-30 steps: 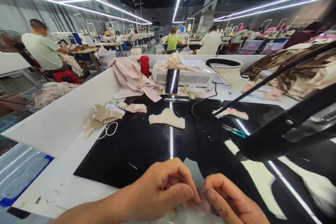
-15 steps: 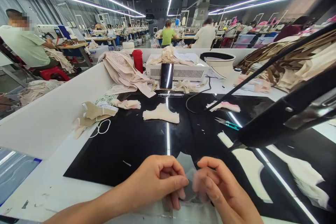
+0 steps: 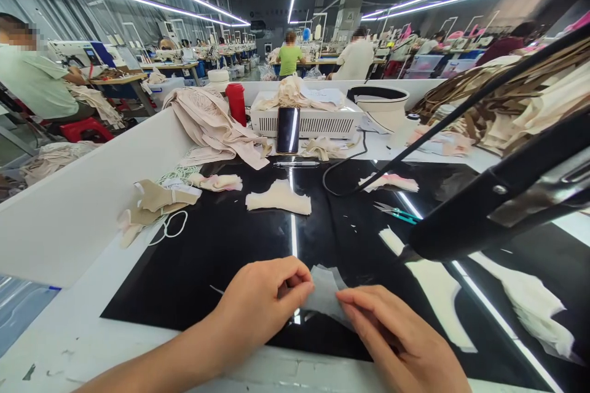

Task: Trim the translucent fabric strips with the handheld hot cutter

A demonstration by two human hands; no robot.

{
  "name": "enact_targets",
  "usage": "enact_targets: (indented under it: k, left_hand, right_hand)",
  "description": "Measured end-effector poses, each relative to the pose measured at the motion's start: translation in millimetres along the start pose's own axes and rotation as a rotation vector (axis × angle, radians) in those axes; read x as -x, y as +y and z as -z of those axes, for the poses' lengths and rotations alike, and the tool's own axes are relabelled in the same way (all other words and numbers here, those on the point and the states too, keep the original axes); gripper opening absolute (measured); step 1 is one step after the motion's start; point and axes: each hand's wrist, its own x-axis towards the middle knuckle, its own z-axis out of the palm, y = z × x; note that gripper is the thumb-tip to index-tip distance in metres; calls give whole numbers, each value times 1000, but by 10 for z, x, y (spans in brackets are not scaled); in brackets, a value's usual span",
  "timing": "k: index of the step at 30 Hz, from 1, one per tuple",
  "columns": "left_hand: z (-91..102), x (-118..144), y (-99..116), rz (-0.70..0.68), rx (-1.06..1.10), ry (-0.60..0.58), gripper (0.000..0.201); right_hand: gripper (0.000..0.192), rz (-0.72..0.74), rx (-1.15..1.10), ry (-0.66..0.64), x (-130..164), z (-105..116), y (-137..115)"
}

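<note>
Head view: the right hand (image 3: 399, 334), loose and blurred a moment ago, now pinches the right edge of the sheer grey fabric piece (image 3: 325, 296); the left hand (image 3: 267, 298) pinches its left, spreading it over the near black mat (image 3: 221, 239).

The mat (image 3: 221, 239) is coloured glossy black and is striped by white reflections (image 3: 294, 233). At six o'clock, the cloth piece (image 3: 324, 296) is tinted translucent grey. Near the centre, the cut piece (image 3: 279, 198) is coloured plain cream. Toward nine, the piled scraps (image 3: 161, 198) are toned tan, and the folded scrap (image 3: 217, 182) is blotched pink on cream. Past ten, the cup (image 3: 236, 104) is coloured red. At twelve, the box (image 3: 327, 126) is cased in white and striped dark along its front. Between three and four, the scissors' handles (image 3: 405, 216) are coloured teal.
</note>
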Motion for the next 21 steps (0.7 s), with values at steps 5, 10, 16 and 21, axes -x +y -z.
enact_targets:
  k: [5, 10, 16, 21]
  left_hand:
    - [-59, -39, -111, -216, -332, 71, 11]
    - [-103, -20, -130, -297, -495, 145, 14]
    - [-139, -14, -134, -449, -624, 203, 14]
    - [-185, -10, -179, -561, -671, 196, 16]
  right_hand:
    - [39, 196, 232, 10, 46, -78, 183]
    - [37, 521, 679, -15, 25, 21, 336]
    - [31, 716, 826, -65, -43, 156, 388]
    - [32, 697, 846, -61, -48, 150, 401]
